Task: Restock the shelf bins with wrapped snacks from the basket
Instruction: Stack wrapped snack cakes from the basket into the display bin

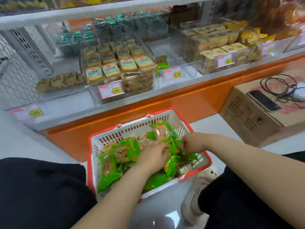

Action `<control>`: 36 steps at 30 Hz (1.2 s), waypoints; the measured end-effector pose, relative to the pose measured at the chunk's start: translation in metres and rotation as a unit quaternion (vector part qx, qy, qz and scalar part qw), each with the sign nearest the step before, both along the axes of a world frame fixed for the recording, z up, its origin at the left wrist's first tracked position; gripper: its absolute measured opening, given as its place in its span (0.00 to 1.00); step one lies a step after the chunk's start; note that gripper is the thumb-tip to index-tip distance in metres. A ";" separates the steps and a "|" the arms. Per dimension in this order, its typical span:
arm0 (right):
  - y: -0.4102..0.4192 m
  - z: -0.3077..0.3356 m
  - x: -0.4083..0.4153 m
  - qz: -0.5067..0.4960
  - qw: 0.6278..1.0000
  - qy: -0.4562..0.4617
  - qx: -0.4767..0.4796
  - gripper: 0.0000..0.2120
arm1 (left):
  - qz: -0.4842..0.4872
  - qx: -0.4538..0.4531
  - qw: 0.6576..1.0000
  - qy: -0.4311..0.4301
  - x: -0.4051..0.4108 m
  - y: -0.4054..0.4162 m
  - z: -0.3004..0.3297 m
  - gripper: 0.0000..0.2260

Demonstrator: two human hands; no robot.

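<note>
Reaching into the basket (95, 146) on the floor, the left hand (152, 156) is laid with fingers curled among green snacks (109, 169); the right hand (192, 143) is pinching one wrapper. Above, shelf bins (115, 71) are shown stocked; a box (250, 116) is set rightmost.

Bright, even overhead light; soft shadows. Glare on floor (166, 219) below hands (153, 154). Wide-angle bending, motion blur toward frame edges.

Basket (188, 128) before the shelf bins (92, 96); box (247, 119) to its right
</note>
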State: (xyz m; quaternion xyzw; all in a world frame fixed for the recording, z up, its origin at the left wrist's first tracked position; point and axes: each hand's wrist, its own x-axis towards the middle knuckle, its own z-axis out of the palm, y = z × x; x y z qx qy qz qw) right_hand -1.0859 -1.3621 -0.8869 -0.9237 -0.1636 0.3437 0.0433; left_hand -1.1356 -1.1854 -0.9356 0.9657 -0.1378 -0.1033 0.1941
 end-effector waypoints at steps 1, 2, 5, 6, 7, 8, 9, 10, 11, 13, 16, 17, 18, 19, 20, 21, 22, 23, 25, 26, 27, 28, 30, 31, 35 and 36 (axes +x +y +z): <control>0.002 -0.010 -0.007 0.013 1.000 0.021 -0.017 0.11 | 0.004 -0.013 1.000 0.028 -0.007 0.000 -0.006 0.15; 0.005 -0.018 -0.014 0.024 0.999 0.034 -0.032 0.12 | 0.008 -0.023 0.999 0.049 -0.013 -0.001 -0.011 0.15; 0.017 -0.047 -0.031 0.029 0.996 0.029 -0.075 0.15 | 0.026 -0.031 0.996 0.078 -0.023 -0.002 -0.020 0.16; 0.022 -0.057 -0.035 0.026 0.995 0.027 -0.089 0.16 | 0.033 -0.034 0.995 0.086 -0.024 -0.001 -0.022 0.16; 0.025 -0.067 -0.037 0.025 0.994 0.029 -0.104 0.17 | 0.042 -0.041 0.994 0.095 -0.025 0.000 -0.023 0.15; 0.028 -0.076 -0.038 0.025 0.992 0.033 -0.119 0.16 | 0.054 -0.053 0.992 0.103 -0.026 0.001 -0.024 0.15; 0.029 -0.082 -0.038 0.022 0.990 0.033 -0.134 0.15 | 0.069 -0.067 0.989 0.111 -0.026 0.003 -0.024 0.14; 0.031 -0.084 -0.037 0.019 0.989 0.031 -0.145 0.15 | 0.086 -0.083 0.986 0.116 -0.024 0.006 -0.022 0.14; 0.031 -0.083 -0.035 0.018 0.987 0.031 -0.155 0.15 | 0.101 -0.099 0.983 0.118 -0.023 0.009 -0.020 0.14; 0.031 -0.073 -0.027 0.019 0.988 0.047 -0.148 0.14 | 0.135 -0.136 0.974 0.125 -0.018 0.015 -0.014 0.13; 0.033 -0.043 -0.010 -0.061 0.995 0.072 -0.018 0.18 | 0.190 -0.211 0.948 0.144 -0.013 0.021 -0.007 0.14; 0.033 -0.033 -0.005 -0.103 0.990 0.077 0.051 0.18 | 0.201 -0.227 0.941 0.152 -0.012 0.022 -0.006 0.15; 0.034 -0.023 -0.002 -0.143 0.981 0.079 0.105 0.18 | 0.205 -0.239 0.935 0.163 -0.011 0.022 -0.004 0.15; 0.034 -0.015 -0.001 -0.173 0.971 0.081 0.146 0.17 | 0.210 -0.251 0.928 0.178 -0.011 0.022 -0.002 0.15; 0.034 -0.010 0.000 -0.191 0.963 0.082 0.174 0.16 | 0.215 -0.271 0.917 0.197 -0.012 0.022 0.001 0.14; 0.034 -0.007 -0.001 -0.195 0.959 0.081 0.191 0.15 | 0.224 -0.305 0.898 0.224 -0.013 0.022 0.005 0.13; 0.035 -0.006 -0.001 -0.195 0.957 0.076 0.202 0.14 | 0.236 -0.346 0.870 0.260 -0.014 0.024 0.009 0.13; 0.036 -0.007 -0.001 -0.204 0.952 0.075 0.214 0.14 | 0.248 -0.395 0.832 0.301 -0.015 0.026 0.012 0.15; 0.040 -0.006 -0.004 -0.248 0.929 0.099 0.256 0.13 | 0.250 -0.456 0.783 0.342 -0.016 0.032 0.017 0.14; 0.043 -0.005 -0.006 -0.267 0.916 0.114 0.277 0.14 | 0.241 -0.459 0.786 0.336 -0.017 0.035 0.018 0.12; 0.045 -0.003 -0.008 -0.284 0.903 0.126 0.297 0.16 | 0.237 -0.447 0.802 0.318 -0.018 0.037 0.018 0.12; 0.047 -0.001 -0.008 -0.302 0.890 0.131 0.315 0.18 | 0.243 -0.434 0.816 0.296 -0.018 0.039 0.018 0.14; 0.052 0.006 -0.007 -0.324 0.882 0.080 0.333 0.22 | 0.282 -0.449 0.806 0.264 -0.018 0.042 0.021 0.16; 0.054 0.010 -0.004 -0.313 0.893 0.013 0.324 0.24 | 0.308 -0.476 0.782 0.259 -0.018 0.044 0.024 0.16; 0.066 0.028 -0.006 -0.059 0.954 -0.138 0.258 0.37 | 0.360 -0.599 0.669 0.255 -0.013 0.056 0.047 0.17; 0.072 0.032 -0.009 -0.010 0.961 -0.136 0.242 0.42 | 0.355 -0.612 0.660 0.255 -0.011 0.058 0.055 0.17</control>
